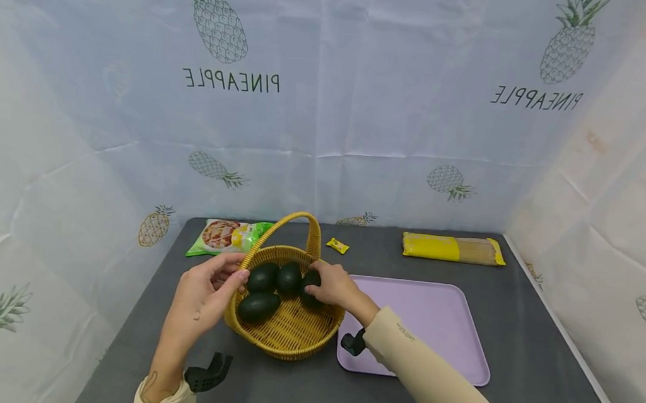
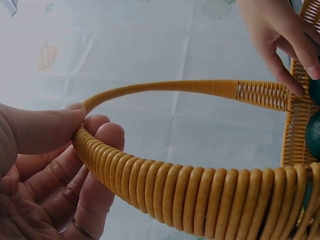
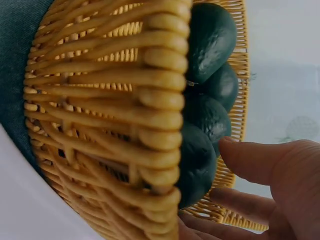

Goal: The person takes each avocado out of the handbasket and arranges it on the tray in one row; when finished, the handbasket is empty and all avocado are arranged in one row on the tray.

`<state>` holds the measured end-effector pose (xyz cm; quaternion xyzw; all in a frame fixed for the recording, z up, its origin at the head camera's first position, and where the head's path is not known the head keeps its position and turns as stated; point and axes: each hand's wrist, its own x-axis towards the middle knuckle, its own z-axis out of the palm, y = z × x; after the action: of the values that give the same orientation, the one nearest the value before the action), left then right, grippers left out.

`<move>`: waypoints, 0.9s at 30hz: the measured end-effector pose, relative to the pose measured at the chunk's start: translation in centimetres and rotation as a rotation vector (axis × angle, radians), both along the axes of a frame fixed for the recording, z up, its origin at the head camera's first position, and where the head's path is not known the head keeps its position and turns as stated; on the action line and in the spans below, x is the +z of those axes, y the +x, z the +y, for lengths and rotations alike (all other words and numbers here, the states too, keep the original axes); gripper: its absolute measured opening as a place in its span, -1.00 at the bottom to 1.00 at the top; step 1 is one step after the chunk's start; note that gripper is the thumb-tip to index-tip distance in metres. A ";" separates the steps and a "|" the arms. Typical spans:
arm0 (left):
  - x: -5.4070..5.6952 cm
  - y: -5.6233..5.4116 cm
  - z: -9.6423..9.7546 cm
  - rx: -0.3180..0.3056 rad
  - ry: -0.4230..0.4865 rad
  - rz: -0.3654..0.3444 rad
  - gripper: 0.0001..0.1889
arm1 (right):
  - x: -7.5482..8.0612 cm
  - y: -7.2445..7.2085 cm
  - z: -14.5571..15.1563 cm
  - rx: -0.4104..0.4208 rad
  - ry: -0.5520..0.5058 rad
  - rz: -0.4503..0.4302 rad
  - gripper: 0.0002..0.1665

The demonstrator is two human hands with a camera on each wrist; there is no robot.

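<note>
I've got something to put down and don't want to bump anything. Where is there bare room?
The lilac tray is bare where the right arm doesn't cross it. The dark table is bare right of the tray, and between the tray and the long yellow packet behind it. It's crowded at the basket: four dark fruits, left hand and right hand.

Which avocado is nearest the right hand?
The rightmost avocado in the head view: the right hand is on it; the other three lie farther left.
</note>
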<state>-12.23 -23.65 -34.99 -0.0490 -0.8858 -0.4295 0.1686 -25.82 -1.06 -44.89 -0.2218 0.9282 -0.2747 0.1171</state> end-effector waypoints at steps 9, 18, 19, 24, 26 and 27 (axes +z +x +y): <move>-0.1 -0.1 0.1 -0.006 0.006 -0.016 -0.73 | -0.2 -0.5 -0.9 -0.048 0.081 -0.054 -0.32; -0.1 -0.2 0.0 -0.010 0.024 -0.037 -0.71 | -0.5 -0.9 -1.2 -0.029 0.078 -0.063 -0.23; 0.0 -0.2 0.0 -0.010 0.024 -0.038 -0.71 | -0.5 -0.9 -1.2 -0.025 0.072 -0.066 -0.23; 0.1 -0.2 0.0 -0.011 0.027 -0.045 -0.71 | -0.5 -1.0 -1.1 -0.008 0.043 -0.095 -0.21; 0.1 -0.2 0.0 -0.012 0.031 -0.048 -0.71 | -0.5 -1.1 -1.0 -0.004 0.033 -0.107 -0.20; 0.0 -0.2 -0.1 -0.012 0.031 -0.049 -0.71 | -0.4 -1.1 -1.0 -0.001 0.029 -0.114 -0.19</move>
<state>-12.42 -23.70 -34.94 -0.0412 -0.8826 -0.4454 0.1451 -26.87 -2.08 -45.34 -0.2037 0.9241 -0.2734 0.1729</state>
